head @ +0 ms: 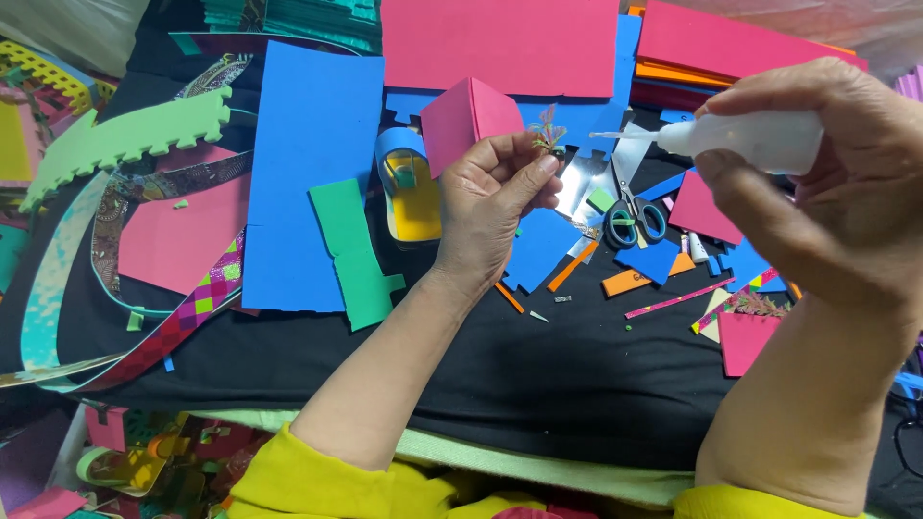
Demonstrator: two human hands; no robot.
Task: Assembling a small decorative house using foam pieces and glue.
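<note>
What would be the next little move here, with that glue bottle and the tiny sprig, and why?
Probably bring the nozzle of the white glue bottle in the right hand the last bit over to the small sprig pinched in the left hand. The tip already points at the sprig but stands clear of it.

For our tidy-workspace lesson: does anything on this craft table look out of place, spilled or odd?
No spill or damage shows. The foam sheets lie overlapping at all angles, offcuts are scattered around the scissors, and the left hand pinches a small plant sprig while the right hand aims a glue bottle at it.
</note>
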